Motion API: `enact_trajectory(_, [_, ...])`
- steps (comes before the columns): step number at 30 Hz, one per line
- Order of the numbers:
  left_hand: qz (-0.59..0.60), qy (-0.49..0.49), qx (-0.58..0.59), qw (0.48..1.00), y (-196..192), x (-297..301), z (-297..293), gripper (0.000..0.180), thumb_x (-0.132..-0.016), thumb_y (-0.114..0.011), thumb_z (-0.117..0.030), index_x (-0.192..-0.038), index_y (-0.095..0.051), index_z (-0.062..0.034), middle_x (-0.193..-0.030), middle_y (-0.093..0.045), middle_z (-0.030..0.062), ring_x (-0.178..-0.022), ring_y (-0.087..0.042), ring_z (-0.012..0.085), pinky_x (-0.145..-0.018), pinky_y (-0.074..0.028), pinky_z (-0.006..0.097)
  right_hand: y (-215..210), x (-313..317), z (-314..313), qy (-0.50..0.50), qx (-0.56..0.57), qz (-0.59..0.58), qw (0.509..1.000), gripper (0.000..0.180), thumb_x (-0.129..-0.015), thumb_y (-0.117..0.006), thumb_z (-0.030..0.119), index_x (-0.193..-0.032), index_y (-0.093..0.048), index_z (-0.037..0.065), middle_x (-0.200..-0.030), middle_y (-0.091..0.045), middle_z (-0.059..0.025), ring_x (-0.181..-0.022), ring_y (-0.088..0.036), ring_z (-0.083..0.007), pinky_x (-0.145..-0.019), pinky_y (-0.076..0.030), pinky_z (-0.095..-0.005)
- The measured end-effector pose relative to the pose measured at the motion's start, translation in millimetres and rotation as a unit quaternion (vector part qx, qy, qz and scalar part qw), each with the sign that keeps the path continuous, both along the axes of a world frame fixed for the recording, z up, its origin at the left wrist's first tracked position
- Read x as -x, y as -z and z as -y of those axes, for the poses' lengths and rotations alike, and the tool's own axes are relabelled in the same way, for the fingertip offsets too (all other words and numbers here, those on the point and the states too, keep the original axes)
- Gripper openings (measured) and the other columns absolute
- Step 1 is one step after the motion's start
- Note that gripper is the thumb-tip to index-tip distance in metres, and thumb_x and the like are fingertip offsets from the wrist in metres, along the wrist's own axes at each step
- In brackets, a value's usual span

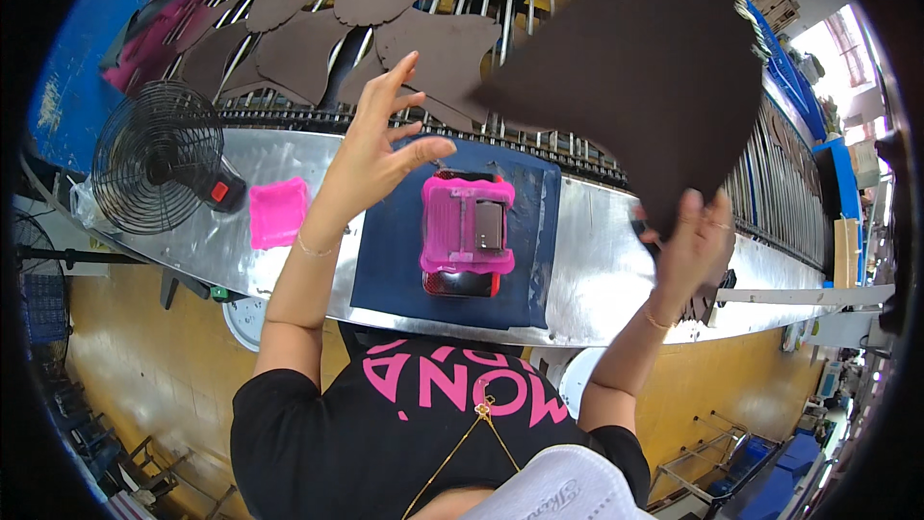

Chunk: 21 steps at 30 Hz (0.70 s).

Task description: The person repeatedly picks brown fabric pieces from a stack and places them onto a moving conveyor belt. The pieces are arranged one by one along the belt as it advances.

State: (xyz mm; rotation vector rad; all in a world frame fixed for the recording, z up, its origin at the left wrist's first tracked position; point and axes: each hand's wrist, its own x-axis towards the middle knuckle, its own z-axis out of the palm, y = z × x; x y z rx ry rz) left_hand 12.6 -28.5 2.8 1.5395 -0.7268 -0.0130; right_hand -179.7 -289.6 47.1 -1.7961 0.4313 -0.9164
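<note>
My right hand grips the lower corner of a large dark brown cut sheet and holds it up above the metal table. My left hand is raised with its fingers spread, empty, just left of the sheet's pointed edge. Below the hands, a pink and red device with a small metal part on top sits on a dark blue mat.
Several brown cut pieces lie on a roller conveyor behind the table. A black wire-guard fan and a pink square pad sit at the table's left. The floor below is yellow.
</note>
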Motion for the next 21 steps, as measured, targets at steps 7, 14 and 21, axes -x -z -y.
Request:
enact_trajectory(7, [-0.085, -0.057, -0.006, 0.995, -21.7, -0.3, -90.8, 0.018, -0.092, -0.060, -0.010, -0.105, -0.060, 0.0014, -0.081, -0.065, 0.0028, -0.059, -0.063, 0.0103, -0.049, -0.045, 0.018, 56.0, -45.4, -66.4, -0.193, 0.086, -0.007, 0.977, 0.023, -0.084, -0.068, 0.003, -0.104, -0.057, -0.001, -0.086, -0.069, -0.0112, -0.078, -0.068, -0.0184, -0.068, -0.050, -0.0277])
enact_trajectory(14, [-0.036, -0.113, -0.100, 0.988, -32.6, 14.7, -130.8, 0.009, -0.089, -0.062, -0.006, -0.094, -0.063, 0.0011, -0.072, -0.060, 0.0004, -0.059, -0.062, 0.0063, -0.048, -0.040, 0.018, 72.0, -52.3, -79.4, -0.245, 0.155, -0.061, 0.955, 0.014, -0.076, -0.072, 0.003, -0.089, -0.068, 0.002, -0.084, -0.068, -0.0135, -0.078, -0.065, -0.0297, -0.069, -0.049, -0.0325])
enact_trajectory(21, [-0.033, -0.005, -0.255, 0.966, -13.5, 21.5, -92.6, 0.008, -0.085, -0.060, -0.002, -0.089, -0.059, 0.0051, -0.069, -0.057, 0.0108, -0.049, -0.057, 0.0151, -0.046, -0.043, 0.026, 79.1, -16.9, -29.8, -0.213, 0.246, -0.118, 0.938, 0.012, -0.075, -0.070, -0.002, -0.086, -0.069, 0.002, -0.082, -0.067, -0.0132, -0.078, -0.063, -0.0306, -0.068, -0.049, -0.0346])
